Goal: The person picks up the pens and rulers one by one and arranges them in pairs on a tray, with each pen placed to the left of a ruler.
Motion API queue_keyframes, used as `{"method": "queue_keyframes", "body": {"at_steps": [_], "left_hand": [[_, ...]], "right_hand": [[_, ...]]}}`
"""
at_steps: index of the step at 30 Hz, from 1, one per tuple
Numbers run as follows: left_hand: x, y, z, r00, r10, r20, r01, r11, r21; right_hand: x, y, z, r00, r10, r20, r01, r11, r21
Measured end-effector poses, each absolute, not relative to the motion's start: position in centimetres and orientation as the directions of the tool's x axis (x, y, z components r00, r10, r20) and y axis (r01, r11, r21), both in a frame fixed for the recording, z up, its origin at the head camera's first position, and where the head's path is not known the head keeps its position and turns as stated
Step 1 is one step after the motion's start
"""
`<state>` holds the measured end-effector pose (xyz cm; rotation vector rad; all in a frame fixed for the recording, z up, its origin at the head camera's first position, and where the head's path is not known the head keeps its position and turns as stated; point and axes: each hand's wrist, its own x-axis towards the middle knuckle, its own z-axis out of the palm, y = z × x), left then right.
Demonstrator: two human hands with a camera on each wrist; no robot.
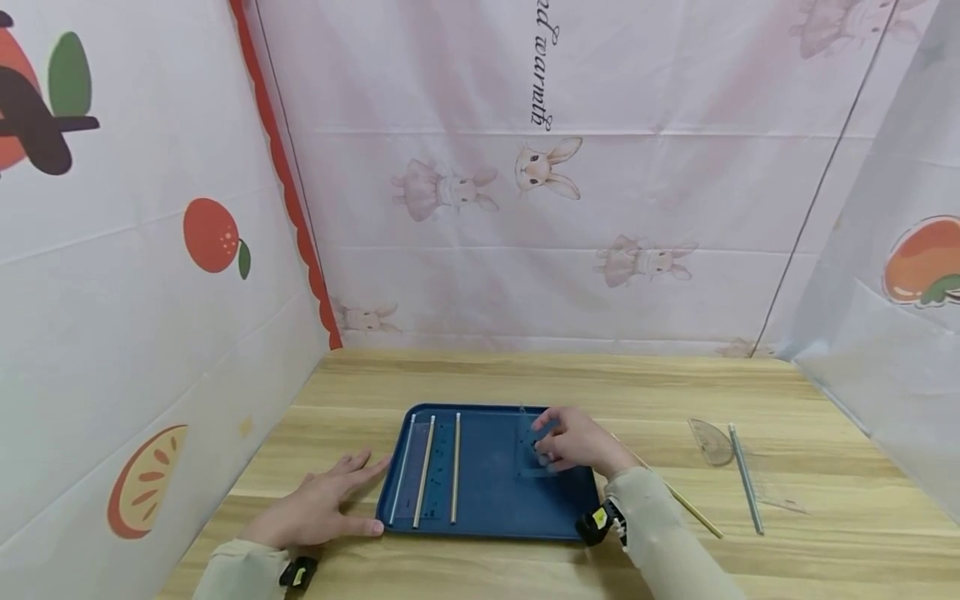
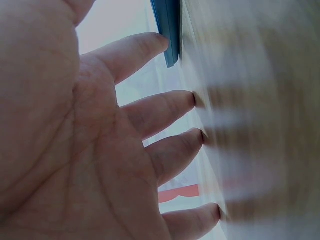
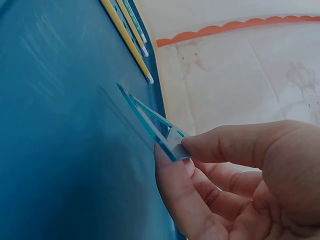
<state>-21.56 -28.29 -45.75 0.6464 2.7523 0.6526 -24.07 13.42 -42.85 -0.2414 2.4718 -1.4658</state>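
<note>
My right hand [image 1: 581, 442] pinches a clear set square [image 3: 175, 146] between thumb and fingers, over the right part of a blue tray [image 1: 495, 492]. The right wrist view shows the set square tilted, one corner pointing away from the hand. My left hand [image 1: 318, 510] rests with spread fingers on the table, left of the tray. In the left wrist view, one fingertip touches the tray's edge [image 2: 172, 47]. On the tray's left side lie a silvery pencil [image 1: 402, 468], two gold pencils [image 1: 454, 471] and clear rulers [image 1: 438, 471] between them, roughly parallel.
Right of the tray, the wooden table [image 1: 637, 383] holds a clear protractor [image 1: 714, 443], a silvery pencil [image 1: 746, 479] and another clear drafting piece [image 1: 783, 503]. A gold pencil [image 1: 690, 507] lies partly behind my right forearm. Printed cloth walls [image 1: 465, 292] enclose the table's back and sides.
</note>
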Motion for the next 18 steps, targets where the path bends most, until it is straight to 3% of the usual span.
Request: {"method": "queue_keyframes", "body": {"at_steps": [18], "left_hand": [[-21.4, -28.3, -45.7, -0.879, 0.458, -0.131, 0.35, 0.807, 0.475]], "right_hand": [[-24.2, 9.7, -43.5, -0.938, -0.304, -0.169, -0.013, 0.517, -0.856]]}}
